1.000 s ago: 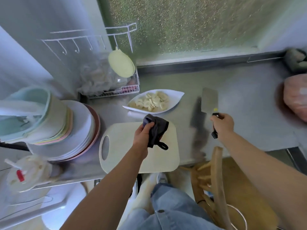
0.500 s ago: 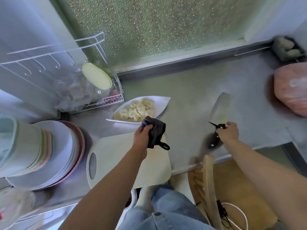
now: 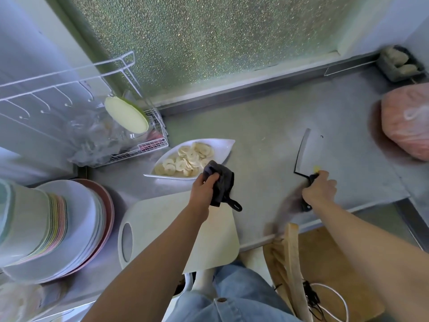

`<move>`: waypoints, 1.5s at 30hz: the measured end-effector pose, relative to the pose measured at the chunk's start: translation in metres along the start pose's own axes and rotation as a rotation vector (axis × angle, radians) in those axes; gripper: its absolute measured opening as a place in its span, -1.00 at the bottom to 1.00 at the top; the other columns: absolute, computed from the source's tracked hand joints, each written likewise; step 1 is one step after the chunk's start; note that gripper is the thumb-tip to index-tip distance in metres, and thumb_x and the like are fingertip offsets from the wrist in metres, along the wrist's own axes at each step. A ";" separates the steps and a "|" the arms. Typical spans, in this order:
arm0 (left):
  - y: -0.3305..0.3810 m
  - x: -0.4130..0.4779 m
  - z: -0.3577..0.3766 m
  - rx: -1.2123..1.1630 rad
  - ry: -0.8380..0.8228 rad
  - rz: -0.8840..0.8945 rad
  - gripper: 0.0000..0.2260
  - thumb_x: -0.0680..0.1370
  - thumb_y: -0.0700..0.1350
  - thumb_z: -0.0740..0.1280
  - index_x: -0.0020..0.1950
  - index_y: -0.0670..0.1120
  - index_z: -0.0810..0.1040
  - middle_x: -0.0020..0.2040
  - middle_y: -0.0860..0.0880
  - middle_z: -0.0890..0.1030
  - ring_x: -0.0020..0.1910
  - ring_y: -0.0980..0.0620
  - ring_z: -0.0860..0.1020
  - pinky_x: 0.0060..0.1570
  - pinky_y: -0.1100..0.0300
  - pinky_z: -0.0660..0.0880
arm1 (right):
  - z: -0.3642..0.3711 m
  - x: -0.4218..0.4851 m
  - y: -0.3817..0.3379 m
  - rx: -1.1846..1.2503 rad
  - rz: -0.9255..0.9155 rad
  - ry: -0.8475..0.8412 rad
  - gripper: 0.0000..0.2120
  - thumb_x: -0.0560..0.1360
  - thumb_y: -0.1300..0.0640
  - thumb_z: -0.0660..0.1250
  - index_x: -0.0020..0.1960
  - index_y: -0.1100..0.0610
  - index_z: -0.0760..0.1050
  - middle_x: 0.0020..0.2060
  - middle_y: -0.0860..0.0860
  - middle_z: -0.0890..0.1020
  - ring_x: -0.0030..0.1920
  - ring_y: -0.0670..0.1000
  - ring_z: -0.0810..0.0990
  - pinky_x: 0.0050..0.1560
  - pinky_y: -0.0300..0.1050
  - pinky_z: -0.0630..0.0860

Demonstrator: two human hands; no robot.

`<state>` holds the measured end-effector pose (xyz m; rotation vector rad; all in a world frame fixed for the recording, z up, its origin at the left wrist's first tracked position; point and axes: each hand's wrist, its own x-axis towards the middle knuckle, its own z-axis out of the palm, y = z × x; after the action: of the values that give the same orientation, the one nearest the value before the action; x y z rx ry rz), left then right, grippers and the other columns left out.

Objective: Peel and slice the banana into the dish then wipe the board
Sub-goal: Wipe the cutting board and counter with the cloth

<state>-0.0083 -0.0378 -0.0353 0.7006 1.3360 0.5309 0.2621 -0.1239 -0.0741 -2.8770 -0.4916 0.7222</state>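
A white pointed dish (image 3: 222, 145) on the steel counter holds several banana slices (image 3: 185, 159). In front of it lies a pale cutting board (image 3: 162, 219) with an oval handle hole at its left end. My left hand (image 3: 203, 190) grips a dark cloth (image 3: 221, 182) over the board's far right corner, and a loop of the cloth hangs down. My right hand (image 3: 319, 190) holds the black handle of a cleaver (image 3: 307, 152), whose blade lies low over the counter to the right of the board. A small yellow bit sticks to the blade near the handle.
A stack of plates and bowls (image 3: 53, 228) stands at the left. Behind it a wire rack (image 3: 139, 145) holds plastic bags and a pale green lid. A pink bag (image 3: 408, 126) sits at the far right. A wooden chair back (image 3: 292, 263) stands against the counter's front edge.
My right hand has lowered the cleaver from upright to low over the counter, blade tilted left. My left hand still holds the cloth over the board. The view shifted.
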 end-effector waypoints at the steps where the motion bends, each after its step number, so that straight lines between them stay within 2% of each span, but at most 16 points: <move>1: 0.001 0.001 0.002 0.003 0.001 0.005 -0.89 0.59 -0.09 0.27 0.09 0.00 0.54 0.11 -0.04 0.61 0.11 -0.03 0.55 0.15 0.03 0.49 | -0.003 0.000 -0.002 -0.037 -0.016 0.077 -0.49 0.46 0.26 0.31 0.34 0.19 0.21 0.26 0.28 0.28 0.24 0.32 0.33 0.18 0.20 0.42; 4: 0.005 0.004 0.010 0.024 -0.002 0.042 -0.86 0.60 -0.03 0.26 0.12 -0.02 0.51 0.10 -0.02 0.60 0.09 -0.01 0.55 0.04 0.10 0.51 | -0.009 -0.013 -0.027 0.206 -0.386 0.207 -0.56 0.51 0.15 0.31 0.36 0.15 0.32 0.24 0.19 0.35 0.20 0.20 0.40 0.21 0.06 0.37; 7: 0.013 0.007 0.019 -0.007 -0.059 -0.002 -0.72 0.57 0.17 0.19 0.10 0.03 0.53 0.06 0.00 0.63 0.05 0.00 0.61 0.17 0.00 0.51 | -0.015 -0.056 -0.076 0.632 -0.618 -0.198 -0.64 0.53 0.06 0.33 0.30 0.07 0.40 0.16 0.05 0.35 0.00 0.02 0.48 0.02 -0.20 0.45; 9: 0.017 0.005 0.026 -0.065 -0.136 -0.017 -0.56 0.62 0.22 0.03 0.17 -0.03 0.54 0.02 -0.06 0.67 -0.03 0.01 0.65 0.10 0.03 0.53 | -0.013 -0.086 -0.101 0.580 -0.675 -0.555 -0.68 0.53 0.05 0.34 0.25 0.07 0.40 0.08 -0.01 0.39 -0.02 -0.04 0.50 -0.07 -0.22 0.51; 11: 0.019 0.003 0.029 -0.110 -0.213 -0.009 -0.44 0.65 0.21 -0.11 0.25 -0.09 0.53 0.08 -0.10 0.66 0.06 0.00 0.63 0.09 0.12 0.52 | -0.004 -0.098 -0.110 0.479 -0.786 -0.688 -0.65 0.50 0.17 0.38 0.23 0.11 0.37 0.00 -0.06 0.47 -0.02 -0.06 0.53 -0.02 -0.19 0.51; 14: 0.024 0.003 0.019 0.097 -0.170 0.127 -0.53 0.67 0.11 -0.05 0.22 -0.03 0.60 0.06 0.00 0.65 -0.02 0.11 0.57 -0.01 0.23 0.46 | 0.009 -0.076 -0.110 0.502 -0.759 -0.595 -0.66 0.45 0.28 0.36 0.19 0.09 0.40 0.00 0.05 0.58 -0.04 -0.04 0.58 0.03 -0.15 0.50; 16: 0.022 0.015 0.001 0.368 0.115 0.319 -0.73 0.61 -0.03 0.17 0.09 0.00 0.66 0.06 0.01 0.63 0.01 0.07 0.55 0.05 0.13 0.47 | 0.010 -0.052 -0.109 0.512 -0.699 -0.453 -0.65 0.44 0.23 0.33 0.20 0.07 0.41 0.03 0.05 0.58 0.01 0.02 0.59 0.08 -0.04 0.54; 18: 0.020 0.027 -0.019 0.582 0.538 0.404 -0.76 0.50 -0.13 0.24 0.09 -0.02 0.64 0.09 -0.07 0.58 0.09 -0.09 0.50 0.12 0.04 0.44 | 0.007 -0.026 -0.109 0.501 -0.652 -0.258 -0.55 0.45 0.24 0.34 0.31 0.12 0.34 0.13 0.06 0.53 0.13 0.09 0.53 0.14 -0.07 0.45; 20: 0.022 0.033 -0.036 0.600 0.859 0.323 -0.70 0.47 -0.17 0.28 0.21 -0.10 0.52 0.19 -0.17 0.45 0.17 -0.21 0.40 0.12 0.03 0.32 | 0.004 -0.001 -0.110 0.515 -0.628 -0.105 -0.49 0.47 0.30 0.33 0.38 0.16 0.28 0.24 0.09 0.48 0.21 0.09 0.47 0.16 -0.16 0.37; 22: 0.027 0.035 -0.051 0.469 0.976 0.158 -0.60 0.48 -0.16 0.32 0.31 -0.18 0.37 0.27 -0.22 0.34 0.22 -0.22 0.34 0.16 0.05 0.25 | 0.006 0.021 -0.111 0.475 -0.622 0.000 -0.46 0.47 0.34 0.33 0.41 0.17 0.27 0.28 0.11 0.45 0.27 0.11 0.44 0.20 -0.17 0.36; 26: 0.013 0.054 -0.081 0.139 0.894 -0.098 -0.56 0.54 -0.05 0.30 0.34 -0.19 0.27 0.30 -0.26 0.40 0.21 -0.22 0.45 0.20 0.00 0.40 | 0.027 0.046 -0.115 0.212 -0.613 0.052 -0.46 0.45 0.40 0.27 0.41 0.19 0.31 0.24 0.24 0.46 0.23 0.29 0.42 0.18 0.03 0.38; 30: 0.008 0.064 -0.082 -0.233 0.616 -0.141 -0.72 0.59 -0.11 0.19 0.29 -0.14 0.37 0.08 -0.25 0.59 -0.30 -0.16 0.64 -0.34 0.04 0.60 | 0.050 0.036 -0.116 0.117 -0.807 -0.059 -0.41 0.35 0.46 0.14 0.35 0.20 0.43 0.22 0.21 0.48 0.21 0.27 0.41 0.19 -0.13 0.31; 33: 0.014 0.066 -0.077 -0.331 0.625 -0.126 -0.74 0.63 -0.19 0.14 0.31 -0.15 0.38 0.10 -0.23 0.56 -0.22 -0.19 0.66 -0.45 0.06 0.58 | 0.054 0.019 -0.107 0.090 -0.916 -0.105 -0.47 0.28 0.39 0.14 0.20 0.18 0.55 0.09 0.16 0.55 0.10 0.22 0.48 0.09 -0.16 0.34; 37: 0.011 0.070 -0.086 -0.232 0.750 -0.181 -0.71 0.59 -0.13 0.17 0.29 -0.18 0.39 0.07 -0.26 0.59 -0.20 -0.29 0.65 -0.36 -0.04 0.62 | 0.038 0.008 -0.102 0.136 -0.944 -0.287 -0.61 0.26 0.36 0.16 -0.01 0.23 0.63 -0.08 0.16 0.64 -0.01 0.16 0.58 -0.02 -0.17 0.39; 41: 0.007 0.061 -0.100 -0.323 0.783 -0.156 -0.70 0.63 -0.14 0.12 0.34 -0.18 0.31 0.02 -0.19 0.53 -0.44 -0.17 0.62 -0.39 0.05 0.61 | 0.025 0.018 -0.115 0.276 -0.810 -0.118 -0.58 0.36 0.48 0.17 0.14 0.27 0.56 0.07 0.18 0.63 0.10 0.16 0.55 0.12 -0.09 0.44; 45: 0.001 0.058 -0.119 -0.319 0.850 -0.146 -0.72 0.61 -0.13 0.14 0.31 -0.18 0.32 0.08 -0.19 0.55 -0.23 -0.19 0.62 -0.17 0.00 0.60 | 0.039 0.009 -0.115 0.154 -0.931 -0.125 -0.50 0.29 0.40 0.13 0.18 0.28 0.56 0.08 0.24 0.62 0.10 0.26 0.56 0.16 -0.01 0.43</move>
<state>-0.1152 0.0222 -0.0845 0.0852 2.0042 0.9547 0.2190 -0.0105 -0.0887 -2.0819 -1.5399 0.6944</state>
